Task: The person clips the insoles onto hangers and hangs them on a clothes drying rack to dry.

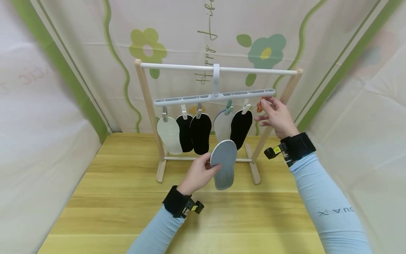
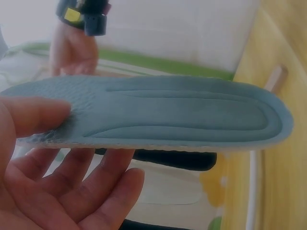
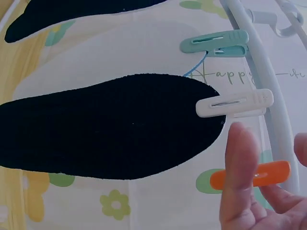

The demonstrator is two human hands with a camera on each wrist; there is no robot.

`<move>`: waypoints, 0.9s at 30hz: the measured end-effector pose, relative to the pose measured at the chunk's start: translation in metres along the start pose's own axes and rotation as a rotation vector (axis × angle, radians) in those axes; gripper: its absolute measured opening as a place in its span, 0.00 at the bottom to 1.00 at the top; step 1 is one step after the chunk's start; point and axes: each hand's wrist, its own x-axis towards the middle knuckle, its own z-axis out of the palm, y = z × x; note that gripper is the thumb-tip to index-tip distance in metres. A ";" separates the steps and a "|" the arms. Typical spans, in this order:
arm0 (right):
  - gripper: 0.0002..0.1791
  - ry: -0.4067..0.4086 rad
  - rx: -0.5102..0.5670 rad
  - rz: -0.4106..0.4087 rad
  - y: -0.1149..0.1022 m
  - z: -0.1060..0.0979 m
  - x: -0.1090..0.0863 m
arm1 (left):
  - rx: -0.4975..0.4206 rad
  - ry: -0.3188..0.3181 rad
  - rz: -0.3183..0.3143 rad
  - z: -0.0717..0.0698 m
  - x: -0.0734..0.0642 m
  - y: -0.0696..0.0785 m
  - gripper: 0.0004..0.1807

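My left hand [image 1: 198,173] holds a grey-blue insole [image 1: 224,169], thumb on its face and fingers behind, in front of the hanger; the left wrist view shows the insole's ridged lines up close. At the hanger's right end, my right hand [image 1: 279,116] is at an orange clip [image 1: 260,105]. In the right wrist view one straight finger crosses in front of this clip, and the thumb stands apart from it. Beside it, a white clip [image 3: 235,103] grips a black insole [image 3: 115,129]. A green clip [image 3: 216,43] bears a pale insole [image 1: 223,124] to the left.
A white hanger bar [image 1: 190,99] hangs from the rail [image 1: 180,66] of a wooden stand [image 1: 147,91]. Left of its hook, clips hold a pale green insole [image 1: 170,135] and two black insoles [image 1: 201,134]. The stand rests on a wood-grain table [image 1: 127,197]; patterned curtains [image 1: 190,35] enclose it.
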 end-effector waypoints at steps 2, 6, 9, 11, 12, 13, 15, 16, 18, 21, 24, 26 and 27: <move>0.32 -0.003 0.009 -0.005 0.001 -0.001 0.000 | -0.010 -0.005 -0.006 0.001 0.001 0.000 0.13; 0.27 -0.003 0.020 -0.018 0.004 -0.002 0.000 | -0.027 -0.011 -0.017 0.003 0.002 0.001 0.15; 0.26 -0.007 0.039 -0.014 0.005 -0.003 -0.003 | -0.039 -0.012 -0.025 0.004 0.004 0.000 0.15; 0.27 -0.013 0.050 -0.013 0.005 -0.003 -0.005 | -0.051 -0.014 -0.031 0.005 0.006 -0.001 0.16; 0.28 -0.016 0.056 -0.013 0.005 -0.003 -0.006 | -0.053 -0.014 -0.033 0.006 0.007 -0.001 0.17; 0.28 -0.024 0.058 -0.017 0.005 -0.005 -0.006 | -0.053 -0.010 -0.035 0.008 0.009 -0.002 0.17; 0.29 -0.038 0.061 -0.030 0.005 -0.008 -0.006 | -0.049 -0.007 -0.041 0.013 0.014 -0.002 0.17; 0.29 -0.045 0.061 -0.037 0.005 -0.010 -0.006 | -0.045 -0.006 -0.045 0.016 0.016 -0.002 0.16; 0.29 -0.057 0.066 -0.050 0.005 -0.013 -0.006 | -0.026 -0.001 -0.052 0.021 0.021 -0.001 0.15; 0.27 -0.070 0.058 -0.064 0.006 -0.016 -0.005 | 0.002 0.010 -0.068 0.029 0.031 -0.001 0.14; 0.26 -0.078 0.054 -0.070 0.008 -0.017 -0.004 | 0.052 0.026 -0.085 0.037 0.041 -0.003 0.13; 0.26 -0.089 0.060 -0.078 0.010 -0.017 -0.003 | 0.085 0.033 -0.091 0.042 0.048 -0.004 0.11; 0.26 -0.097 0.061 -0.085 0.011 -0.018 -0.002 | 0.099 0.036 -0.092 0.045 0.052 -0.003 0.10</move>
